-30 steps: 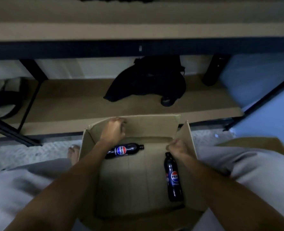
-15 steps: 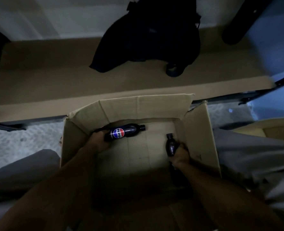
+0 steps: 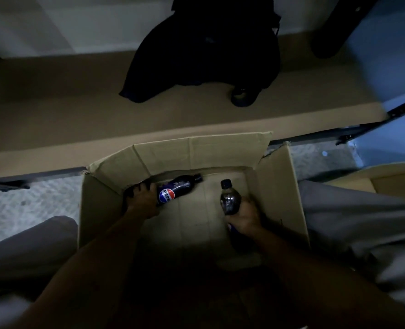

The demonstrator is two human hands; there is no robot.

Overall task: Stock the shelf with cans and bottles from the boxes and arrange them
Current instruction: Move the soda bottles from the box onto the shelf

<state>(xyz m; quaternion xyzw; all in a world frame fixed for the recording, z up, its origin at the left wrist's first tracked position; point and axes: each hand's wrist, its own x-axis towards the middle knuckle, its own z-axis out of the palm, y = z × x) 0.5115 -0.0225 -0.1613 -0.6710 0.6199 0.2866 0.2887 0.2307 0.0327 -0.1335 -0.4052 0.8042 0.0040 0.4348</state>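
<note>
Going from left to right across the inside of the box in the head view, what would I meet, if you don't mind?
Box left wall → left hand → Pepsi bottle → second bottle → right hand → box right wall.

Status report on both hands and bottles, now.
Left hand grips labelled bottle in box. Right hand grips second bottle. Black bag on shelf.
</note>
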